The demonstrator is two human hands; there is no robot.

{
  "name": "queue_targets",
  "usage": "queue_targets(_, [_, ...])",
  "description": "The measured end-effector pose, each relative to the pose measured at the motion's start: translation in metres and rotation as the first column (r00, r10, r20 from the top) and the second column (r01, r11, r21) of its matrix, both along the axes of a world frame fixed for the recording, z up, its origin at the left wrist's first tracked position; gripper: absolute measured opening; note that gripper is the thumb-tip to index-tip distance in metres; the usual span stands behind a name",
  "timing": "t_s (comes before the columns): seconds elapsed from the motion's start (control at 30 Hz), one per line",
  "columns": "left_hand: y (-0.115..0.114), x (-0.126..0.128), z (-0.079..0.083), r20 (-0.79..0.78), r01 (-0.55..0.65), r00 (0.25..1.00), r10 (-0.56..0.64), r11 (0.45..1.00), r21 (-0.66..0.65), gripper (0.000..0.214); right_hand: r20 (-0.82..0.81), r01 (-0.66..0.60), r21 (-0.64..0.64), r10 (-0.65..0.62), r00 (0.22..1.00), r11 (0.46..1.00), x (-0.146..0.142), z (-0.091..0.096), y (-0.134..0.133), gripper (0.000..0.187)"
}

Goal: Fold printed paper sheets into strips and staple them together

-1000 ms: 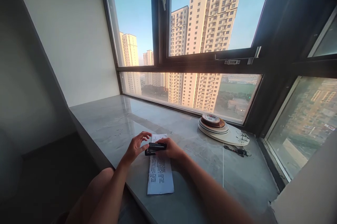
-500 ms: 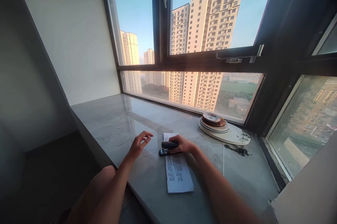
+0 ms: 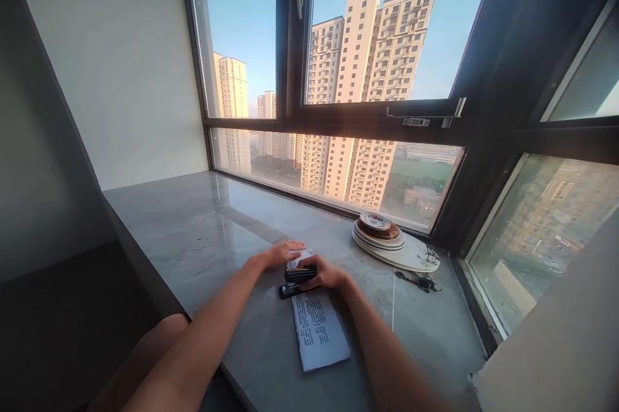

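Observation:
My right hand [image 3: 327,273] is wrapped round the back end of a black stapler [image 3: 294,276], whose front points left with a gap between its upper arm and its base. Under the stapler lies a long sheet of printed paper [image 3: 322,338], its near part flat on the grey stone sill. My left hand [image 3: 281,253] rests at the paper's far end, fingers stretched out and holding nothing. The stapler and my right hand hide the middle of the paper.
A stack of plates [image 3: 382,244] with a round dial-like piece on top sits by the window. Just in front of it lies a dark beaded cord [image 3: 420,282]. The marble-like sill [image 3: 193,225] ends in an edge on the left. A dark window frame [image 3: 338,122] borders the back.
My left hand has moved right and forward onto the paper's far end, and its fingers have straightened. My right hand still holds the stapler. The whole view has shifted slightly.

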State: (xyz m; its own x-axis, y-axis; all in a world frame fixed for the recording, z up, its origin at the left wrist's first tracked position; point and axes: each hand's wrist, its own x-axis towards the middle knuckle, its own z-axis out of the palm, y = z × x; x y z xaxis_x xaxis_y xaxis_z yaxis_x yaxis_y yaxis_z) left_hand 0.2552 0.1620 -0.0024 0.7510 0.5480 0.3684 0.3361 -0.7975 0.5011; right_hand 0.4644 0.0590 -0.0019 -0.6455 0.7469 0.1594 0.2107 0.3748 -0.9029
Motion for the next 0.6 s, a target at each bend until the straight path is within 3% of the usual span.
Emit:
queue_targets(0.1, [0.002,-0.007,-0.005,-0.061,-0.029,0.998,0.029,1.000,0.008,0.035,0.005,0.002,-0.003,-0.002,1.000,1.000,0.000,-0.001,0.001,0.041])
queue_targets(0.23, [-0.004,-0.034,-0.007,-0.147,-0.196,0.969,0.200,0.980,0.041,0.039,-0.008,-0.002,-0.047,0.001,1.000,0.999,-0.001,0.001,-0.001,0.042])
queue_targets(0.4, [-0.017,-0.073,-0.005,-0.232,-0.459,0.851,0.470,0.882,0.105,0.041,0.012,0.003,-0.036,-0.003,1.000,0.999,-0.001,0.003,0.000,0.039])
queue_targets(0.6, [-0.033,-0.094,-0.002,-0.287,-0.609,0.730,0.620,0.781,0.140,0.038,0.027,0.014,-0.015,-0.014,1.000,1.000,-0.003,0.004,0.000,0.036])
